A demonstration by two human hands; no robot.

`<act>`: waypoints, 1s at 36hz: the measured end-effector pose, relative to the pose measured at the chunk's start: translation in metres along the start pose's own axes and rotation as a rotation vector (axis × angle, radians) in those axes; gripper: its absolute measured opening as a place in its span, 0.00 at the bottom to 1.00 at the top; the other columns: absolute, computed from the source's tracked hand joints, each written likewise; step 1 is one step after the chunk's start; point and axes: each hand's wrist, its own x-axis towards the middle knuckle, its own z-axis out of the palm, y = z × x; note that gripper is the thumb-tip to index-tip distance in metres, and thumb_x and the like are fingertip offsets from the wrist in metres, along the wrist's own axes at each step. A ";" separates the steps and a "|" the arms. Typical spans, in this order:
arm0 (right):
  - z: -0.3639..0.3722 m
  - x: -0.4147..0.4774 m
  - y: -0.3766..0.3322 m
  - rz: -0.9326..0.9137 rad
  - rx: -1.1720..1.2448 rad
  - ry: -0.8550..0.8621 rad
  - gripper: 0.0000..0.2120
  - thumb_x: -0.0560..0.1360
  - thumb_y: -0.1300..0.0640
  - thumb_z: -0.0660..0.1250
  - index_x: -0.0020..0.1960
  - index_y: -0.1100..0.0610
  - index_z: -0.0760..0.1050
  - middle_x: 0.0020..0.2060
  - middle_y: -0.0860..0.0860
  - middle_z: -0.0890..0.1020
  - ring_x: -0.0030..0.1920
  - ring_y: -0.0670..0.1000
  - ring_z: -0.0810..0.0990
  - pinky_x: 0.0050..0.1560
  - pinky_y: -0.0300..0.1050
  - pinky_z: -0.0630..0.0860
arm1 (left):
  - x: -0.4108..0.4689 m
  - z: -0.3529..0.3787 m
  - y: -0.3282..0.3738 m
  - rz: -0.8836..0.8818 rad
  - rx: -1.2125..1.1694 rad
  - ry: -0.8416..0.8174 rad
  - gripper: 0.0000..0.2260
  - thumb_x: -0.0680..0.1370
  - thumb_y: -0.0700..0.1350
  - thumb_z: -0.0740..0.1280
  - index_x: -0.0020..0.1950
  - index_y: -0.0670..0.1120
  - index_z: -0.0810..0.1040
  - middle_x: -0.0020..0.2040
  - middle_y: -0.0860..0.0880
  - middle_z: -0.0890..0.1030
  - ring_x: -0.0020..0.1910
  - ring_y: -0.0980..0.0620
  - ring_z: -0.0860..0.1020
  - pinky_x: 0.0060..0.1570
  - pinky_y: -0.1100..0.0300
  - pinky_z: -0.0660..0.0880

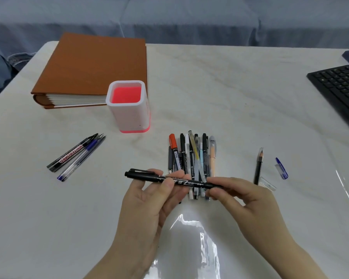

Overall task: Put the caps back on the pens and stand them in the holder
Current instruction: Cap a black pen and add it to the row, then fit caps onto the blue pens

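— Where is the black marker pen [191, 182] found?
— It is held above the table [230, 87], nearer the camera than the pen holder [127, 111] and to its right, over the near end of the pile of pens [191, 158].
— How is its long axis laid?
— Nearly level, left to right. The capped end with the clip is pointed left and slightly away. The other end is hidden in the right hand's fingers.
— How are the hands set?
— The barrel's middle is pinched between the thumb and curled fingers of the left hand [149, 200]. The right end is clamped by the closed fingertips of the right hand [242, 198].
— What else is seen around the holder?
— Three pens with bare tips [77, 156] are laid to its near left, tips pointed up toward it. A brown album [85, 65] is set just behind it. Well to its near right, a pencil [258, 168], a blue cap [281, 168] and a clear cap [268, 184] are laid.
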 end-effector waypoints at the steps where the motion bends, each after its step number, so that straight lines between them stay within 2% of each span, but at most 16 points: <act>1: 0.000 0.000 0.000 -0.004 -0.012 0.002 0.10 0.62 0.41 0.63 0.41 0.30 0.77 0.39 0.32 0.82 0.42 0.39 0.81 0.44 0.23 0.70 | 0.000 0.000 0.000 0.004 0.005 0.003 0.06 0.65 0.35 0.65 0.40 0.42 0.71 0.38 0.40 0.85 0.35 0.49 0.84 0.32 0.65 0.79; 4: 0.002 0.000 0.002 -0.059 -0.081 -0.005 0.13 0.65 0.42 0.60 0.48 0.37 0.76 0.41 0.31 0.81 0.43 0.36 0.80 0.45 0.23 0.69 | -0.001 0.001 -0.004 0.044 0.051 0.006 0.05 0.69 0.33 0.63 0.41 0.41 0.70 0.37 0.41 0.85 0.34 0.50 0.84 0.32 0.65 0.79; 7: 0.005 -0.002 0.005 -0.116 -0.114 -0.007 0.13 0.69 0.46 0.60 0.51 0.43 0.75 0.42 0.35 0.81 0.41 0.37 0.79 0.44 0.24 0.70 | -0.002 0.000 -0.008 0.106 0.124 0.012 0.06 0.73 0.31 0.61 0.42 0.41 0.69 0.37 0.42 0.85 0.36 0.50 0.84 0.34 0.66 0.79; 12: 0.005 -0.001 0.004 -0.125 -0.133 -0.048 0.10 0.70 0.48 0.59 0.48 0.43 0.75 0.38 0.38 0.80 0.39 0.38 0.78 0.42 0.23 0.69 | 0.001 0.001 -0.010 0.164 0.192 -0.019 0.06 0.74 0.30 0.60 0.43 0.40 0.68 0.38 0.41 0.85 0.39 0.47 0.84 0.36 0.65 0.79; 15: 0.000 0.001 0.004 0.011 -0.068 -0.133 0.07 0.67 0.44 0.60 0.41 0.38 0.77 0.36 0.38 0.81 0.40 0.40 0.79 0.41 0.26 0.72 | 0.006 0.000 -0.011 0.202 0.320 -0.046 0.08 0.74 0.29 0.61 0.43 0.41 0.69 0.37 0.41 0.85 0.39 0.47 0.84 0.37 0.65 0.79; 17: -0.003 0.002 0.010 0.054 -0.163 -0.232 0.07 0.71 0.48 0.63 0.37 0.38 0.76 0.37 0.39 0.82 0.41 0.41 0.79 0.42 0.30 0.72 | 0.012 0.000 -0.012 0.200 0.445 -0.094 0.09 0.74 0.29 0.63 0.42 0.43 0.70 0.38 0.43 0.85 0.39 0.50 0.84 0.38 0.64 0.79; 18: -0.003 0.002 0.011 0.055 -0.245 -0.286 0.09 0.74 0.52 0.63 0.38 0.39 0.75 0.38 0.41 0.82 0.43 0.42 0.79 0.44 0.32 0.72 | 0.015 0.000 -0.013 0.198 0.518 -0.122 0.10 0.73 0.30 0.64 0.42 0.45 0.71 0.38 0.45 0.85 0.39 0.51 0.83 0.40 0.64 0.79; 20: -0.001 0.006 0.010 0.060 -0.355 -0.354 0.06 0.75 0.53 0.63 0.44 0.43 0.76 0.39 0.47 0.82 0.44 0.44 0.77 0.47 0.33 0.71 | 0.021 0.000 -0.015 0.189 0.645 -0.176 0.12 0.73 0.31 0.66 0.40 0.50 0.73 0.38 0.49 0.85 0.38 0.55 0.83 0.39 0.68 0.77; 23: 0.006 0.012 0.008 0.037 -0.376 -0.336 0.06 0.74 0.52 0.64 0.49 0.49 0.78 0.38 0.46 0.78 0.42 0.41 0.74 0.44 0.28 0.67 | 0.027 0.001 -0.015 0.170 0.751 -0.258 0.11 0.72 0.33 0.67 0.40 0.50 0.76 0.37 0.51 0.85 0.37 0.60 0.81 0.37 0.73 0.73; 26: 0.010 0.018 0.006 0.060 -0.315 -0.278 0.06 0.74 0.54 0.65 0.42 0.44 0.78 0.32 0.46 0.79 0.43 0.38 0.74 0.42 0.27 0.67 | 0.039 -0.008 -0.006 0.219 0.904 -0.276 0.05 0.72 0.39 0.69 0.41 0.48 0.79 0.38 0.51 0.83 0.37 0.62 0.80 0.38 0.73 0.74; 28: 0.011 0.021 0.007 0.119 -0.269 -0.230 0.09 0.73 0.56 0.66 0.38 0.42 0.76 0.32 0.46 0.81 0.39 0.38 0.76 0.39 0.27 0.69 | 0.054 -0.026 0.004 0.323 1.091 -0.194 0.02 0.74 0.43 0.68 0.45 0.48 0.80 0.43 0.53 0.82 0.40 0.64 0.78 0.44 0.74 0.71; 29: 0.010 0.022 0.009 0.143 -0.260 -0.196 0.09 0.73 0.56 0.66 0.38 0.42 0.75 0.31 0.47 0.81 0.36 0.39 0.76 0.38 0.27 0.70 | 0.063 -0.039 0.011 0.394 1.215 -0.118 0.05 0.75 0.44 0.66 0.49 0.48 0.80 0.47 0.52 0.82 0.45 0.61 0.78 0.48 0.71 0.71; 32: 0.005 0.027 0.015 0.183 -0.253 -0.042 0.08 0.72 0.58 0.67 0.39 0.45 0.76 0.30 0.49 0.81 0.33 0.42 0.75 0.35 0.28 0.69 | 0.084 -0.080 0.032 0.589 1.557 0.139 0.11 0.76 0.39 0.61 0.57 0.40 0.76 0.59 0.44 0.78 0.59 0.45 0.75 0.59 0.57 0.67; 34: 0.001 0.031 0.019 0.209 -0.278 0.045 0.10 0.71 0.59 0.67 0.36 0.44 0.73 0.30 0.50 0.80 0.31 0.45 0.75 0.33 0.29 0.69 | 0.093 -0.103 0.042 0.631 1.700 0.250 0.13 0.73 0.32 0.62 0.58 0.36 0.75 0.59 0.38 0.77 0.58 0.39 0.75 0.58 0.50 0.70; 36: -0.001 0.037 0.024 0.241 -0.351 0.081 0.08 0.71 0.59 0.66 0.37 0.47 0.72 0.31 0.49 0.79 0.30 0.47 0.75 0.31 0.31 0.67 | 0.100 -0.120 0.047 0.631 1.808 0.299 0.12 0.71 0.30 0.64 0.54 0.34 0.77 0.54 0.36 0.79 0.50 0.36 0.77 0.49 0.46 0.74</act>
